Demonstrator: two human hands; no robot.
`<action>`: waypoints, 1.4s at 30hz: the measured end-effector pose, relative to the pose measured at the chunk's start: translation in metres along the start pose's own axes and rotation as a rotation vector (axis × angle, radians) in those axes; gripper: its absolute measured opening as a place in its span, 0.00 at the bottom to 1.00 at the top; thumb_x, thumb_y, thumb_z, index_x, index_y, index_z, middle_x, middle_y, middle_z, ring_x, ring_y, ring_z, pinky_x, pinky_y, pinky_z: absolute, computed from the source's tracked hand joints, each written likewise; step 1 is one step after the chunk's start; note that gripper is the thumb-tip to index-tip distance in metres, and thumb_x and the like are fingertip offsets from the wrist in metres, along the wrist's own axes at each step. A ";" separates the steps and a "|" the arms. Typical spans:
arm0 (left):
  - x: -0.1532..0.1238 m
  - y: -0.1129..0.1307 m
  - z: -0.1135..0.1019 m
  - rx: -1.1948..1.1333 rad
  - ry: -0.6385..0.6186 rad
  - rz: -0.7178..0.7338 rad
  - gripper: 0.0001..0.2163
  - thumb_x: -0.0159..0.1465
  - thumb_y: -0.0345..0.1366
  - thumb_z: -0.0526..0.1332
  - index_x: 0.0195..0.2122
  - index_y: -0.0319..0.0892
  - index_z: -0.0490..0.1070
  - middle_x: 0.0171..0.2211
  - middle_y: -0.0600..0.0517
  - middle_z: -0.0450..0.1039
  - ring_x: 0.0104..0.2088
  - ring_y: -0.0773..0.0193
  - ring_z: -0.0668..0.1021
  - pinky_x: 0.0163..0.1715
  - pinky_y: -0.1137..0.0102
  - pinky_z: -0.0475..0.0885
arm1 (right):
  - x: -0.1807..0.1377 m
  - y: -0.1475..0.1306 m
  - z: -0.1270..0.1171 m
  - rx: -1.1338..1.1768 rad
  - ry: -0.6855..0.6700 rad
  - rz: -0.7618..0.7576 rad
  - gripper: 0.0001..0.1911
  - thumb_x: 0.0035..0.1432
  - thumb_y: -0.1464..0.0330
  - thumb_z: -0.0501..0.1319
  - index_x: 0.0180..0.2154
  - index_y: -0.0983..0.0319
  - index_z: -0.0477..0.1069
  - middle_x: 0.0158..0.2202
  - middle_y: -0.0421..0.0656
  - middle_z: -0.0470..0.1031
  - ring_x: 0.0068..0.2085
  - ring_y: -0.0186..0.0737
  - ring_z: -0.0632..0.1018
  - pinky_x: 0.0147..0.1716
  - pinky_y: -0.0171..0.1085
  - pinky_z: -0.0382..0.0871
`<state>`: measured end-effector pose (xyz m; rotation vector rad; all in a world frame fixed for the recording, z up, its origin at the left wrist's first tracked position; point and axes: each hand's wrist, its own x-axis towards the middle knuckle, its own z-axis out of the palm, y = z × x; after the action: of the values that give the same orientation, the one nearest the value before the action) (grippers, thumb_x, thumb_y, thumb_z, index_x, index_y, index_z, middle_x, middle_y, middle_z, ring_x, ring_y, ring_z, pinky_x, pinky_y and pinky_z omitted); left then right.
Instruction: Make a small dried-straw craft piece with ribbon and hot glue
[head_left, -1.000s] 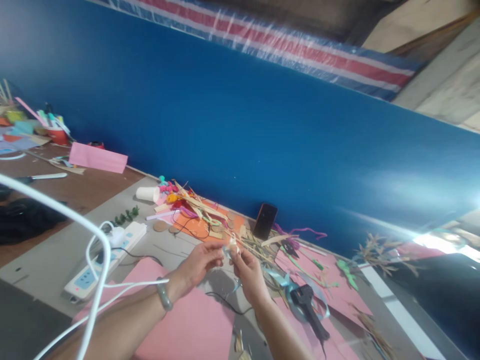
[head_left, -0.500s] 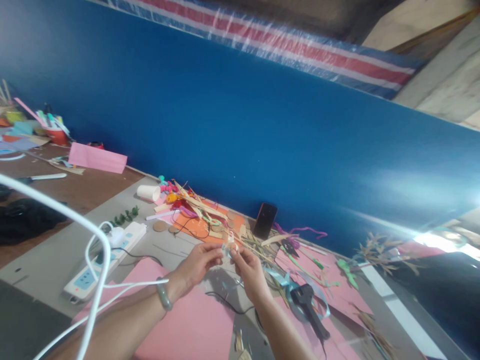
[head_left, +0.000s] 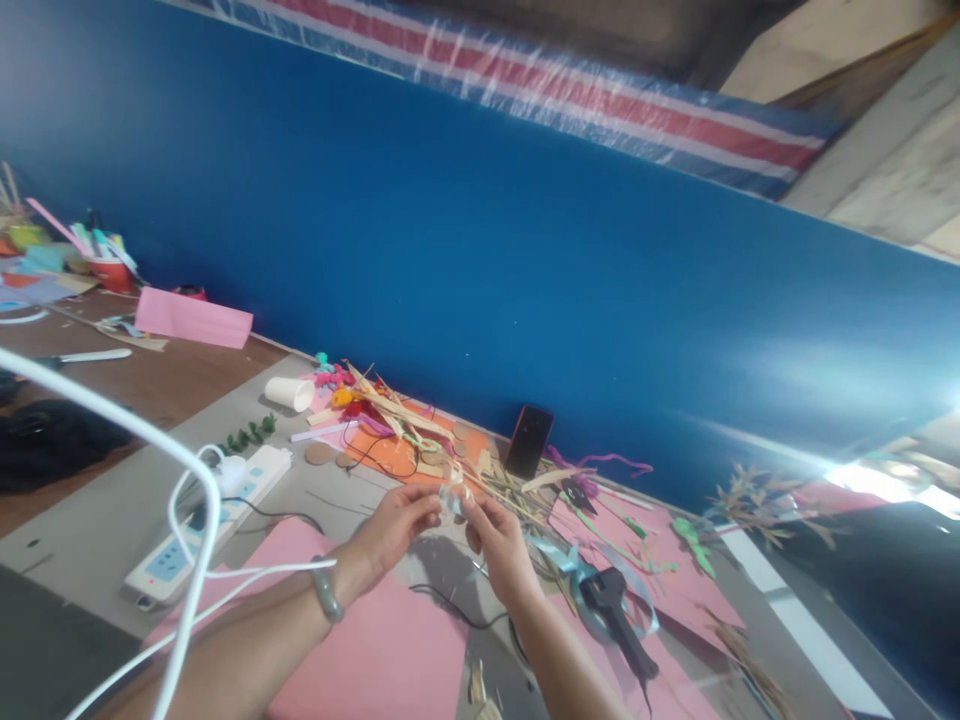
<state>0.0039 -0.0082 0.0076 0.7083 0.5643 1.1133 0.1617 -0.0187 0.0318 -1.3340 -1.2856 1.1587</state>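
Observation:
My left hand [head_left: 394, 527] and my right hand [head_left: 496, 540] meet above the table, fingertips pinched together on a small pale ribbon piece [head_left: 452, 500]. A light blue ribbon tail hangs down from it towards the table. A grey-green bracelet [head_left: 325, 595] sits on my left wrist. Below the hands lies a pink paper sheet [head_left: 390, 650] with a black cord across it.
A black glue gun [head_left: 615, 610] lies right of my right arm, among blue ribbon. Dry straw, coloured scraps and an orange sheet [head_left: 390, 450] pile up behind the hands. A phone [head_left: 529, 441] leans on the blue wall. A white power strip [head_left: 210, 510] and white cable are at the left.
Both hands stay pinched on the small ribbon piece and have barely shifted. The view has drifted slightly.

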 end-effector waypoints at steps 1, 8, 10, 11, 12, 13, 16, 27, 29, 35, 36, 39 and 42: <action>0.000 0.000 0.000 0.001 0.007 0.001 0.10 0.54 0.36 0.69 0.35 0.36 0.78 0.30 0.50 0.72 0.28 0.69 0.70 0.34 0.73 0.65 | 0.000 0.001 -0.001 -0.010 0.000 -0.006 0.22 0.52 0.50 0.63 0.25 0.64 0.71 0.13 0.32 0.58 0.16 0.28 0.57 0.18 0.31 0.50; 0.001 0.000 -0.001 -0.003 0.059 0.001 0.10 0.52 0.36 0.70 0.31 0.37 0.76 0.26 0.53 0.69 0.26 0.71 0.69 0.31 0.75 0.63 | 0.000 0.013 -0.010 -0.132 -0.030 -0.135 0.19 0.54 0.56 0.63 0.43 0.61 0.77 0.36 0.45 0.80 0.37 0.45 0.78 0.37 0.40 0.70; 0.003 -0.002 -0.003 -0.004 0.083 -0.006 0.10 0.51 0.37 0.70 0.31 0.37 0.75 0.24 0.55 0.68 0.25 0.72 0.69 0.27 0.76 0.61 | -0.005 0.015 -0.016 -0.261 -0.004 -0.191 0.18 0.55 0.58 0.63 0.44 0.60 0.77 0.44 0.48 0.79 0.45 0.50 0.77 0.44 0.45 0.70; 0.004 -0.004 -0.005 -0.002 0.101 -0.011 0.10 0.51 0.37 0.70 0.31 0.37 0.74 0.23 0.56 0.67 0.24 0.72 0.69 0.26 0.76 0.60 | -0.008 0.015 -0.020 -0.347 0.015 -0.229 0.17 0.55 0.59 0.63 0.44 0.60 0.76 0.46 0.48 0.79 0.47 0.51 0.76 0.47 0.47 0.69; 0.005 -0.005 -0.006 -0.003 0.124 -0.015 0.11 0.50 0.37 0.70 0.32 0.38 0.74 0.23 0.56 0.67 0.24 0.72 0.69 0.25 0.76 0.60 | -0.012 0.015 -0.026 -0.440 0.035 -0.272 0.17 0.55 0.60 0.63 0.45 0.60 0.76 0.47 0.48 0.78 0.49 0.52 0.76 0.48 0.48 0.68; 0.007 -0.008 -0.008 -0.008 0.146 -0.015 0.12 0.50 0.38 0.70 0.33 0.38 0.74 0.23 0.56 0.67 0.24 0.72 0.70 0.26 0.76 0.60 | -0.017 0.014 -0.035 -0.530 0.053 -0.321 0.17 0.55 0.60 0.62 0.45 0.60 0.76 0.47 0.49 0.78 0.49 0.52 0.75 0.49 0.48 0.67; 0.012 -0.015 -0.014 -0.029 0.184 -0.015 0.15 0.49 0.38 0.71 0.36 0.39 0.74 0.23 0.56 0.68 0.25 0.71 0.71 0.26 0.75 0.61 | -0.030 0.007 -0.072 -0.772 0.166 -0.446 0.15 0.57 0.60 0.59 0.43 0.60 0.75 0.45 0.49 0.78 0.48 0.51 0.76 0.49 0.47 0.67; 0.014 -0.021 -0.019 0.024 0.141 -0.017 0.12 0.50 0.40 0.70 0.32 0.38 0.74 0.20 0.58 0.65 0.21 0.73 0.69 0.22 0.76 0.58 | -0.061 0.024 -0.187 -1.548 0.225 0.274 0.13 0.53 0.62 0.58 0.41 0.57 0.73 0.34 0.48 0.79 0.38 0.53 0.80 0.35 0.44 0.67; 0.013 -0.018 -0.017 0.010 0.137 -0.004 0.12 0.50 0.39 0.70 0.31 0.38 0.73 0.19 0.58 0.65 0.21 0.73 0.68 0.23 0.76 0.58 | -0.061 0.033 -0.188 -1.522 0.234 0.292 0.15 0.52 0.64 0.58 0.44 0.56 0.70 0.33 0.46 0.80 0.35 0.51 0.81 0.33 0.42 0.67; 0.011 -0.010 -0.008 -0.027 0.154 -0.015 0.10 0.48 0.36 0.71 0.28 0.38 0.74 0.18 0.58 0.64 0.20 0.73 0.66 0.22 0.76 0.59 | -0.055 0.047 -0.192 -1.380 0.251 0.286 0.15 0.52 0.63 0.57 0.43 0.57 0.65 0.33 0.47 0.79 0.33 0.51 0.81 0.29 0.40 0.68; 0.012 -0.010 -0.007 -0.039 0.154 -0.003 0.10 0.48 0.35 0.71 0.28 0.37 0.74 0.18 0.58 0.63 0.20 0.73 0.66 0.23 0.76 0.61 | -0.054 0.049 -0.193 -1.379 0.254 0.286 0.15 0.53 0.63 0.57 0.43 0.58 0.65 0.33 0.48 0.79 0.33 0.51 0.81 0.28 0.40 0.68; 0.013 -0.010 -0.007 -0.082 0.141 0.030 0.10 0.48 0.35 0.71 0.29 0.37 0.75 0.18 0.58 0.63 0.21 0.73 0.67 0.27 0.76 0.64 | -0.054 0.053 -0.197 -1.428 0.288 0.283 0.15 0.53 0.67 0.55 0.44 0.60 0.63 0.37 0.52 0.78 0.34 0.52 0.81 0.28 0.40 0.68; 0.013 -0.011 -0.008 -0.093 0.146 0.016 0.11 0.48 0.35 0.71 0.29 0.37 0.74 0.19 0.58 0.64 0.21 0.73 0.68 0.25 0.77 0.63 | -0.057 0.049 -0.197 -1.430 0.359 0.253 0.19 0.52 0.71 0.52 0.47 0.62 0.61 0.40 0.54 0.77 0.35 0.52 0.81 0.28 0.41 0.69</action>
<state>0.0093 0.0024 -0.0071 0.5542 0.6272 1.2047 0.3629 -0.0791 0.0117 -2.5915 -1.7156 -0.0932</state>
